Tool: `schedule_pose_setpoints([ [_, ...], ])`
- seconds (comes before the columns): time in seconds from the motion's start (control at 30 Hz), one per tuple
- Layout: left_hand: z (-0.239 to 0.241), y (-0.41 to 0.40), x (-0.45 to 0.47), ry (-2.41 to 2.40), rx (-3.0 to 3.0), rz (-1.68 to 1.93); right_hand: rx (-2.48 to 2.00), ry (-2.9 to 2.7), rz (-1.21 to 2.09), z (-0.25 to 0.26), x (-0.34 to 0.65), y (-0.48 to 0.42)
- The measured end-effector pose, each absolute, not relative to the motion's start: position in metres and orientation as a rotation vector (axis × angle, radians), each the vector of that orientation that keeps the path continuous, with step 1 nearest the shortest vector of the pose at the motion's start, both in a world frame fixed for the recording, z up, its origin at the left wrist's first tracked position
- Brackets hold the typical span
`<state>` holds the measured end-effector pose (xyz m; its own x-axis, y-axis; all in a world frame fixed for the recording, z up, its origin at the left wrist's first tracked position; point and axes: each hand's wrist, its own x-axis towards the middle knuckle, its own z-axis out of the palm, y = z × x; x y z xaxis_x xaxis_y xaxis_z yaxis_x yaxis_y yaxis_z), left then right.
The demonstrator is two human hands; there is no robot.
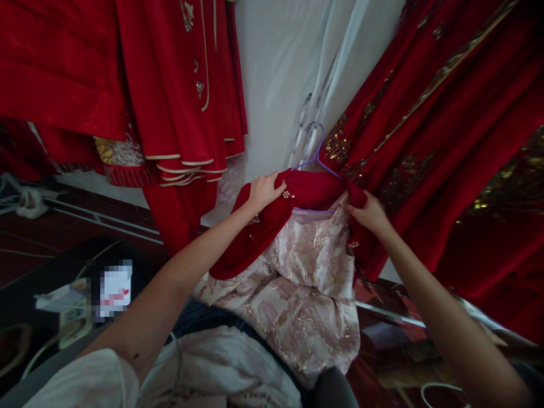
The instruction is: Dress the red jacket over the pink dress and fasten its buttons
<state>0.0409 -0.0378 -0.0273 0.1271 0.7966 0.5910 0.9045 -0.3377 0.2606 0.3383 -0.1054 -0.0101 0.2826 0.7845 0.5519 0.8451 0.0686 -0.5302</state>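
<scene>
The fingers of my left hand (267, 191) and right hand (371, 214) grip the shoulders of a matte red jacket (274, 228), beaded ornaments (288, 194) on it, draped before me around a thin purple hanger (317, 156), above a shiny, puckered, pale-pink brocade dress (312, 320).

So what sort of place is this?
Likely a garment shop or costume storeroom: pale-edged red garments hang on the left, glittering red fabric on the right, and a red top sits on a purple hanger.
</scene>
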Motion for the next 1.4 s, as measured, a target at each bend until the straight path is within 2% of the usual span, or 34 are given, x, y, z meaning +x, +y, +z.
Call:
schedule_pose_setpoints([
  [0.2,-0.029,-0.039,0.044,-1.72,-2.188,-1.005,-1.717,-1.63,-0.07,-0.043,0.295,-0.106],
  [0.33,-0.03,-0.047,0.047,-1.777,-2.169,-1.024,-1.6,-1.645,0.189,-0.049,0.235,-0.097],
  [0.43,-0.028,-0.05,0.044,-1.806,-2.158,-1.068,-1.345,-1.685,0.373,-0.051,0.202,-0.093],
  [0.6,-0.019,-0.04,0.046,-1.87,-2.155,-1.187,-1.14,-1.594,0.499,-0.058,0.185,-0.113],
  [0.83,-0.011,-0.014,0.071,-2.117,-2.261,-1.221,-1.269,-1.439,0.293,-0.086,0.174,-0.119],
  [1.03,-0.027,-0.039,0.075,-1.866,-2.264,-1.586,-1.222,-1.188,0.113,-0.114,0.177,-0.126],
  [1.2,-0.058,-0.082,0.061,-1.441,-2.455,-1.962,-1.198,-1.276,0.069,-0.107,0.198,-0.143],
  [1.4,-0.089,-0.096,0.065,-1.69,-2.525,-1.948,-1.135,-1.47,-0.062,-0.092,0.207,-0.148],
])
